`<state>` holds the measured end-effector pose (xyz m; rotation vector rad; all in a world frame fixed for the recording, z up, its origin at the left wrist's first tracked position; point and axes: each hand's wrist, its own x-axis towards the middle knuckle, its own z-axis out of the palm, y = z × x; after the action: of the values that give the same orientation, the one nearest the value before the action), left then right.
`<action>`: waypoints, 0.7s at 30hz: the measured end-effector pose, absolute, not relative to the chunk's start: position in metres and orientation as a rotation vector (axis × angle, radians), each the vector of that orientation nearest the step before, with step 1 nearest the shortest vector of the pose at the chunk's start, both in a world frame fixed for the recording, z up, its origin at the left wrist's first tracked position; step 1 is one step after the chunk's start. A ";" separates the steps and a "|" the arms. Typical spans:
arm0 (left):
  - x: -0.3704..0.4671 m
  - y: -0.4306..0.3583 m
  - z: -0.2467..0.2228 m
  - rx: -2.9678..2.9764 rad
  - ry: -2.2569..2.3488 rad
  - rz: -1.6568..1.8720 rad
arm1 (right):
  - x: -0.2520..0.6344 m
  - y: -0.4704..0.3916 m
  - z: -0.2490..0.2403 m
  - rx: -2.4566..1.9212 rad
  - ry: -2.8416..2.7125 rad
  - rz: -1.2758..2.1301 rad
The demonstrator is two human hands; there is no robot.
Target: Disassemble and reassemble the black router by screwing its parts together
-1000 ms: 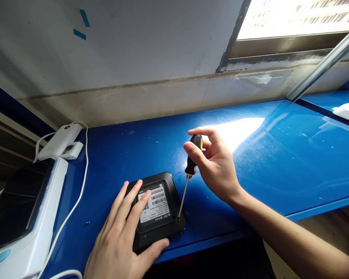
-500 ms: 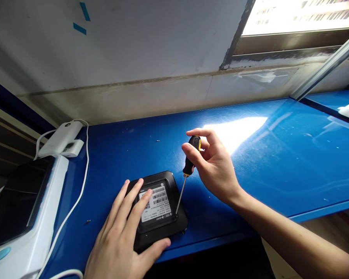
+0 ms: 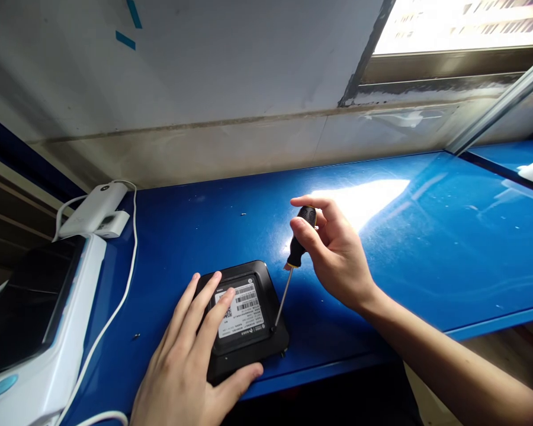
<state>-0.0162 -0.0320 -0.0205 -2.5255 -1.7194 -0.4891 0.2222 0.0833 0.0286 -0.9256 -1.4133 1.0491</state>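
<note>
A black square box [image 3: 273, 290] with rounded corners lies label side up near the front edge of the blue table. Its white label [image 3: 244, 307] carries barcodes and a QR code. My left hand [image 3: 190, 343] rests spread over the box's left side, fingertips on its top and thumb by the front edge. In my right hand [image 3: 333, 248] is a screwdriver [image 3: 296, 251] with a black and yellow handle, gripped between thumb and fingers. Its shaft slants down, and the tip meets the box by the label's near right corner. The screw there, if any, is hidden.
Small screws lie on the blue table [image 3: 195, 236]: one screw [image 3: 243, 214] beyond the box, another screw [image 3: 136, 336] to its left. At left stand a white device [image 3: 66, 331] with a dark screen and a white power bank [image 3: 95, 207] with a cable [image 3: 131, 266].
The screwdriver handle and my right hand have shifted slightly to the right, leaving the shaft more tilted. Its tip stays at the same corner. My left hand keeps its place on the box.
</note>
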 end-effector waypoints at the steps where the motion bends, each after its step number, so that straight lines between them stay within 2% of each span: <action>1: -0.017 -0.032 -0.021 -2.527 -1.725 -0.489 | 0.223 0.083 0.029 -0.923 -1.425 1.038; 13: -0.010 -0.033 -0.018 -2.529 -1.777 -0.545 | 0.221 0.080 0.029 -0.921 -1.459 0.997; 21: -0.010 -0.036 -0.011 -2.522 -1.558 -0.728 | 0.222 0.079 0.028 -0.897 -1.452 1.027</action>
<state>-0.0097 -0.0357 -0.0115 -2.5224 -1.5578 -0.7280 0.2216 0.0788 0.0279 -0.8968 -1.4519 1.0267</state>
